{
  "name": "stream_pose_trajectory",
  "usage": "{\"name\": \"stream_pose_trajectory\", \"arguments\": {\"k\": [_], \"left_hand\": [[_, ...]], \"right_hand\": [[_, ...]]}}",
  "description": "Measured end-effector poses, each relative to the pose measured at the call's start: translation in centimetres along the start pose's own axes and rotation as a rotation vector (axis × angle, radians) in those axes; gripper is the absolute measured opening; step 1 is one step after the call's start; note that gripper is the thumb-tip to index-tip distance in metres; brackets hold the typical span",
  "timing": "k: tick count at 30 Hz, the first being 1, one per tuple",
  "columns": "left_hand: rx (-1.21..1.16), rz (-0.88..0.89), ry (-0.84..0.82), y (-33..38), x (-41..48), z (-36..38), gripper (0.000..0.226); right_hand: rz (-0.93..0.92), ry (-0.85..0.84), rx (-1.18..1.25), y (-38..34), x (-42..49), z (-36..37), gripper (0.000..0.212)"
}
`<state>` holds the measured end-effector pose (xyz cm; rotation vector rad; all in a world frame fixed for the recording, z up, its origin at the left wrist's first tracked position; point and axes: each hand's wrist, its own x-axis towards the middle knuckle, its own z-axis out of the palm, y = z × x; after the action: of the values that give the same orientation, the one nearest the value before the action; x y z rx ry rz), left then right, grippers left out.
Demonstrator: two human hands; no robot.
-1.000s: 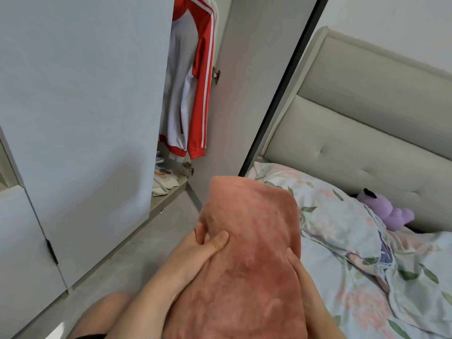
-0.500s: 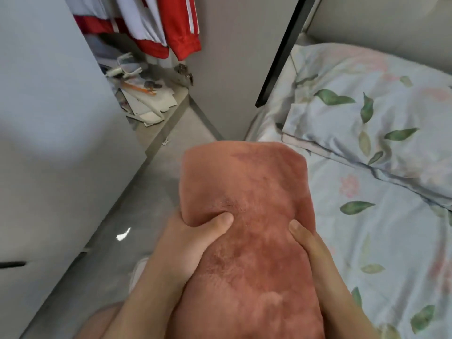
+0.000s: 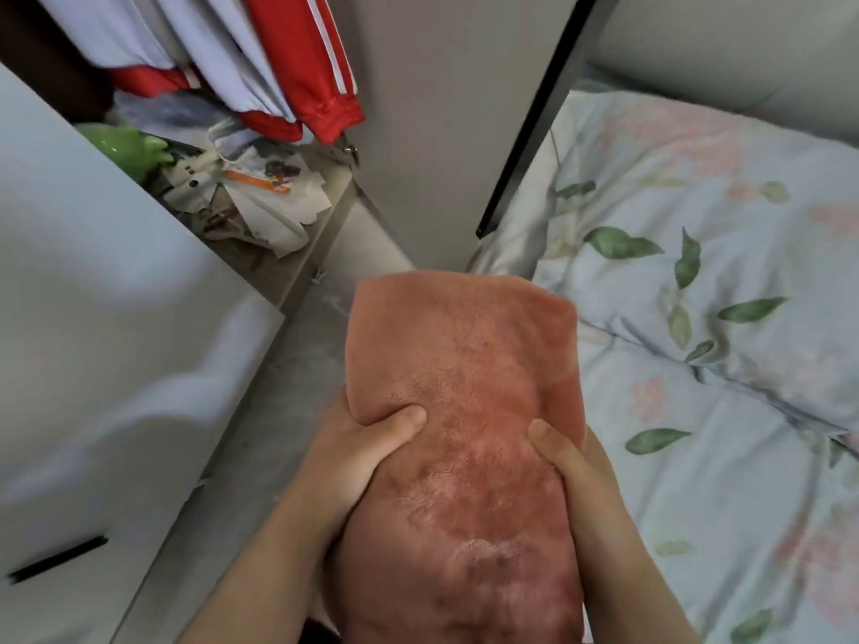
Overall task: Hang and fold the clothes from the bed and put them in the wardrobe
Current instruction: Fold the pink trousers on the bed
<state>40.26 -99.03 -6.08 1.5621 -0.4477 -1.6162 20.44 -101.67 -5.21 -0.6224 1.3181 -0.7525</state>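
A folded, fluffy terracotta-pink cloth (image 3: 465, 364) is held up in front of me, above the gap between bed and wardrobe. My left hand (image 3: 358, 453) grips its left edge, thumb pressed on top. My right hand (image 3: 571, 467) holds the right edge, thumb on top, fingers hidden underneath. The wardrobe (image 3: 279, 253) stands open at upper left, with a red and white jacket (image 3: 307, 72) hanging inside. The bed (image 3: 725, 481) with its floral sheet lies to the right.
Loose papers and small items (image 3: 265, 202) clutter the wardrobe floor beside a green object (image 3: 125, 146). A white wardrobe door (image 3: 107, 341) fills the left. A floral pillow (image 3: 725, 225) lies at the bed's head. Grey floor (image 3: 269, 411) runs between wardrobe and bed.
My view has tilted downward, so the headboard and purple toy have left the frame. Both hands keep the same hold on the pink cloth, now closer to the wardrobe opening.
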Motion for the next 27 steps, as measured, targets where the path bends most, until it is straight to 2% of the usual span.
{"name": "stream_pose_trajectory", "arguments": {"k": [3,6,10,13,17,21,25,27], "left_hand": [[-0.024,0.058,-0.060,5.9,-1.7,-0.3,0.057],[-0.011,0.172,-0.059,13.4,-4.3,-1.2,0.073],[0.048,0.324,-0.105,23.4,-8.6,-3.9,0.075],[0.065,0.416,-0.113,29.8,-11.3,-5.5,0.081],[0.065,0.494,-0.085,37.9,-15.5,-7.3,0.091],[0.025,0.572,-0.076,43.7,-18.8,-7.5,0.108],[0.045,0.638,-0.094,48.4,-21.6,-7.1,0.100],[0.036,0.682,-0.089,50.1,-22.5,-7.1,0.093]], "right_hand": [[-0.059,-0.005,0.020,-6.2,-1.9,2.5,0.039],[-0.092,-0.016,0.050,-12.5,-4.7,5.9,0.066],[-0.142,-0.037,0.138,-20.3,-9.5,11.7,0.103],[-0.181,-0.046,0.174,-25.2,-12.2,16.0,0.114],[-0.167,-0.186,0.212,-32.2,-16.2,20.5,0.115],[-0.125,-0.245,0.305,-37.5,-19.5,23.1,0.108],[-0.120,-0.314,0.437,-41.2,-22.1,24.8,0.072],[-0.103,-0.337,0.456,-42.4,-22.6,25.2,0.080]]}}
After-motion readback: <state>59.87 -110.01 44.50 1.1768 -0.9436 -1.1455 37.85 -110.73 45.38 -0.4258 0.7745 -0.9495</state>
